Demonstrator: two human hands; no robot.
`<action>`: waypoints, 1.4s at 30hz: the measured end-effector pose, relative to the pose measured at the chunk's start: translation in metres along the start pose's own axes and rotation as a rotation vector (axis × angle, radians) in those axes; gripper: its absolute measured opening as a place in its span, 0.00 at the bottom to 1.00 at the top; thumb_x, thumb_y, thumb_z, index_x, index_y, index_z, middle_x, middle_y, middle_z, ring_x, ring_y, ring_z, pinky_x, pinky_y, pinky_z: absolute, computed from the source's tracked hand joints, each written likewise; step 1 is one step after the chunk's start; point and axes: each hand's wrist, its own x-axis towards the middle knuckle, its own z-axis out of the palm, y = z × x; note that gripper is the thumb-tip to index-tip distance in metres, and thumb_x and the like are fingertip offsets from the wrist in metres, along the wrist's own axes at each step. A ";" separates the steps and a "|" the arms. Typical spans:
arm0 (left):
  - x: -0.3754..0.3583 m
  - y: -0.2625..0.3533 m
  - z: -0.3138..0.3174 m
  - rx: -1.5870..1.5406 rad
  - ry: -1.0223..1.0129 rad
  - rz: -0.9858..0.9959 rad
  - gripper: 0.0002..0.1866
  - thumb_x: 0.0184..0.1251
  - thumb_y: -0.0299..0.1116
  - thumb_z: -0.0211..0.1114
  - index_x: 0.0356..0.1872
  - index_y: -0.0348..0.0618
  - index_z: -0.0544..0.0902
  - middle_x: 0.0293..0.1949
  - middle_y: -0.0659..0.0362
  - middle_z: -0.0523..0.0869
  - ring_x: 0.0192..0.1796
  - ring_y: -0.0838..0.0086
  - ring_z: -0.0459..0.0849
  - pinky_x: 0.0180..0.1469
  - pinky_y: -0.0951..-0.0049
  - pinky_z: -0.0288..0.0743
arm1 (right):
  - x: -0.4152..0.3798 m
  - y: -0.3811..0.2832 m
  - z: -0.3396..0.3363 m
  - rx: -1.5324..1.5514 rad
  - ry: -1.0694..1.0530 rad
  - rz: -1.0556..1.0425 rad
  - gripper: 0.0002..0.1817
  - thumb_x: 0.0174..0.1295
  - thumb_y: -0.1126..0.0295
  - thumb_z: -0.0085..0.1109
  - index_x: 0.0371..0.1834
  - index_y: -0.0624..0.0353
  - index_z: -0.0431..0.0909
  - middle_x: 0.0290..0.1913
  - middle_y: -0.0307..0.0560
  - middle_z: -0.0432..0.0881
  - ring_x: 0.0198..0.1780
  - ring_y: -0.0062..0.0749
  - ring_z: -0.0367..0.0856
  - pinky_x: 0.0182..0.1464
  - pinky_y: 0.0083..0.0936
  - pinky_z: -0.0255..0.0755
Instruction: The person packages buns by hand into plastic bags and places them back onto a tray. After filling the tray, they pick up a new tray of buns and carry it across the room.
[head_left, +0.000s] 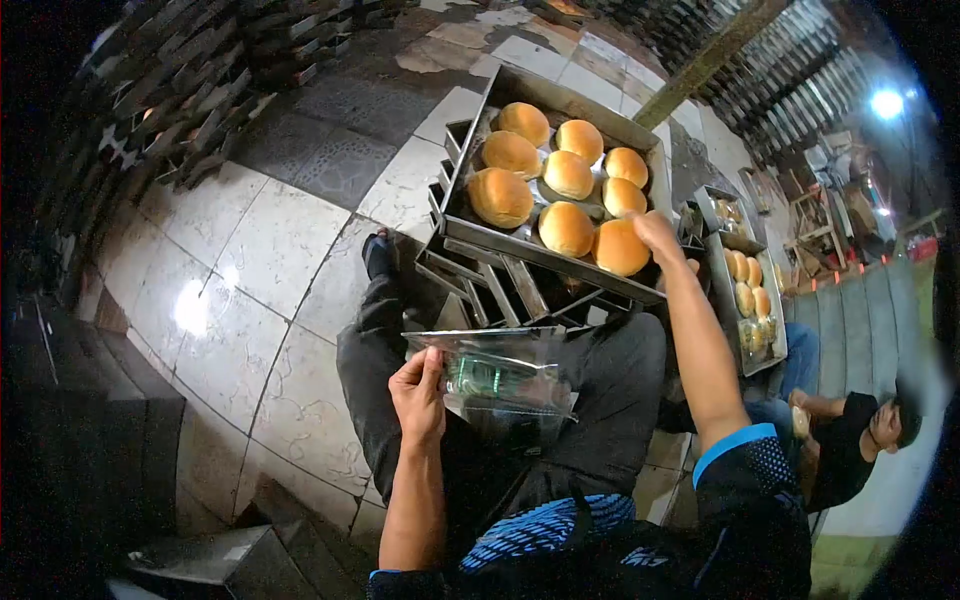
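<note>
My left hand (418, 395) pinches the edge of a clear plastic bag (500, 375) with green print, held over my lap. The bag's sides stand somewhat apart. My right hand (657, 240) reaches to the near right corner of a metal tray (560, 262) and grips the right side of a golden bread bun (621, 247); some of its fingers are hidden. Several more round buns, such as the middle bun (569, 175), rest in the tray on a pale lining.
Stacked empty metal trays (500, 290) stand under the bun tray. To the right, another tray (755, 300) holds buns and wrapped packs, beside a seated person (850, 450). A wooden post (700, 65) rises behind. Tiled floor (290, 250) lies to the left.
</note>
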 end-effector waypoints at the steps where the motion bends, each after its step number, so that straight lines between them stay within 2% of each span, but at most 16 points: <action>1: -0.001 0.000 -0.003 0.018 0.008 -0.017 0.10 0.72 0.32 0.65 0.39 0.34 0.87 0.29 0.68 0.82 0.26 0.88 0.68 0.28 0.84 0.59 | -0.028 -0.020 -0.014 0.107 -0.011 0.062 0.28 0.69 0.52 0.49 0.49 0.74 0.78 0.50 0.66 0.82 0.52 0.53 0.81 0.51 0.46 0.72; 4: -0.002 0.000 -0.004 0.016 0.007 -0.024 0.10 0.72 0.32 0.64 0.38 0.34 0.87 0.28 0.69 0.81 0.25 0.89 0.67 0.27 0.84 0.57 | -0.047 0.002 -0.014 0.270 -0.008 -0.011 0.27 0.69 0.52 0.51 0.48 0.72 0.78 0.49 0.63 0.82 0.51 0.50 0.81 0.51 0.42 0.71; 9: -0.002 -0.008 -0.002 0.033 0.002 -0.014 0.12 0.73 0.35 0.64 0.36 0.36 0.86 0.25 0.69 0.78 0.24 0.89 0.65 0.26 0.84 0.57 | -0.071 0.073 -0.004 1.249 0.267 -0.114 0.19 0.73 0.58 0.50 0.52 0.65 0.78 0.50 0.47 0.83 0.52 0.36 0.81 0.54 0.33 0.71; 12: -0.007 -0.005 0.020 0.204 0.140 0.064 0.13 0.73 0.38 0.64 0.36 0.37 0.86 0.24 0.70 0.77 0.24 0.88 0.66 0.26 0.84 0.57 | -0.139 0.062 -0.021 1.698 -0.135 -0.026 0.18 0.72 0.57 0.52 0.50 0.60 0.80 0.46 0.45 0.85 0.48 0.35 0.82 0.54 0.34 0.73; 16: -0.012 -0.013 0.045 0.386 0.102 -0.003 0.16 0.74 0.43 0.62 0.40 0.38 0.86 0.28 0.66 0.82 0.28 0.84 0.77 0.29 0.82 0.69 | -0.207 0.049 0.017 1.680 -0.669 0.060 0.19 0.68 0.51 0.55 0.46 0.55 0.81 0.44 0.44 0.86 0.45 0.36 0.83 0.53 0.35 0.76; 18: -0.015 -0.060 0.039 0.067 -0.022 -0.244 0.15 0.75 0.42 0.60 0.46 0.39 0.83 0.37 0.64 0.84 0.35 0.79 0.82 0.34 0.76 0.79 | -0.249 0.042 0.074 1.833 -0.883 0.244 0.20 0.67 0.50 0.56 0.46 0.55 0.82 0.43 0.43 0.86 0.45 0.36 0.83 0.52 0.34 0.76; 21: -0.049 -0.041 0.063 0.013 -0.031 -0.364 0.14 0.77 0.39 0.56 0.48 0.40 0.81 0.42 0.61 0.85 0.42 0.75 0.84 0.34 0.74 0.81 | -0.314 0.033 0.080 1.759 -0.797 0.446 0.20 0.67 0.54 0.55 0.52 0.57 0.80 0.48 0.43 0.84 0.50 0.31 0.82 0.55 0.29 0.73; 24: -0.069 -0.030 0.042 0.058 -0.267 -0.264 0.12 0.78 0.37 0.55 0.47 0.38 0.81 0.43 0.58 0.86 0.45 0.73 0.84 0.38 0.71 0.80 | -0.327 0.068 0.098 1.401 -0.666 -0.258 0.24 0.69 0.53 0.54 0.54 0.65 0.78 0.51 0.43 0.83 0.50 0.29 0.81 0.57 0.25 0.72; 25: -0.069 -0.030 0.038 0.086 -0.305 -0.213 0.12 0.78 0.36 0.54 0.46 0.38 0.81 0.43 0.58 0.86 0.45 0.72 0.84 0.40 0.70 0.80 | -0.330 0.060 0.074 1.257 -0.727 -0.237 0.28 0.64 0.52 0.63 0.55 0.68 0.75 0.51 0.46 0.82 0.49 0.31 0.82 0.58 0.28 0.72; 28: -0.056 -0.039 0.004 0.061 -0.476 -0.013 0.15 0.77 0.40 0.56 0.49 0.38 0.79 0.43 0.54 0.86 0.43 0.70 0.84 0.46 0.65 0.79 | -0.354 0.055 0.056 0.868 -0.492 -0.543 0.35 0.53 0.54 0.74 0.57 0.67 0.73 0.51 0.54 0.81 0.50 0.37 0.82 0.57 0.31 0.74; 29: -0.048 -0.052 -0.018 0.011 -0.544 0.121 0.16 0.76 0.42 0.57 0.50 0.39 0.78 0.43 0.54 0.85 0.42 0.70 0.84 0.46 0.65 0.79 | -0.360 0.057 0.064 0.776 -0.504 -0.555 0.41 0.43 0.57 0.79 0.59 0.66 0.71 0.53 0.62 0.79 0.51 0.49 0.82 0.56 0.34 0.75; 32: -0.066 -0.025 -0.006 -0.100 -0.316 0.015 0.16 0.74 0.44 0.58 0.52 0.45 0.77 0.40 0.56 0.80 0.36 0.70 0.80 0.38 0.69 0.76 | -0.371 0.054 0.079 0.514 -0.186 -0.763 0.37 0.47 0.57 0.75 0.59 0.64 0.70 0.52 0.64 0.80 0.48 0.58 0.82 0.51 0.42 0.77; 33: -0.073 -0.012 0.002 -0.163 -0.220 -0.055 0.14 0.74 0.44 0.56 0.52 0.49 0.77 0.37 0.58 0.77 0.33 0.72 0.76 0.34 0.71 0.74 | -0.371 0.052 0.084 0.460 -0.164 -0.783 0.31 0.48 0.61 0.73 0.53 0.64 0.74 0.46 0.62 0.82 0.42 0.58 0.83 0.46 0.45 0.78; 37: -0.073 0.002 -0.025 -0.202 -0.154 -0.103 0.13 0.75 0.42 0.57 0.52 0.48 0.76 0.36 0.62 0.78 0.33 0.73 0.77 0.35 0.70 0.76 | -0.348 0.049 0.070 0.653 -0.394 -0.527 0.18 0.53 0.66 0.69 0.43 0.65 0.79 0.32 0.60 0.83 0.36 0.50 0.85 0.40 0.38 0.77; 38: -0.081 0.003 -0.025 -0.020 -0.006 -0.010 0.11 0.74 0.40 0.60 0.49 0.45 0.77 0.40 0.60 0.81 0.38 0.72 0.82 0.38 0.70 0.79 | -0.336 0.059 0.074 0.733 -0.495 -0.504 0.18 0.54 0.67 0.69 0.46 0.65 0.79 0.36 0.55 0.85 0.38 0.43 0.86 0.43 0.32 0.77; 42: -0.080 0.000 -0.065 -0.188 -0.006 -0.078 0.14 0.73 0.37 0.60 0.52 0.42 0.74 0.45 0.55 0.83 0.44 0.67 0.85 0.43 0.65 0.84 | -0.307 0.076 0.063 1.419 -0.864 -0.136 0.30 0.54 0.66 0.68 0.60 0.66 0.75 0.54 0.45 0.82 0.55 0.32 0.78 0.62 0.28 0.67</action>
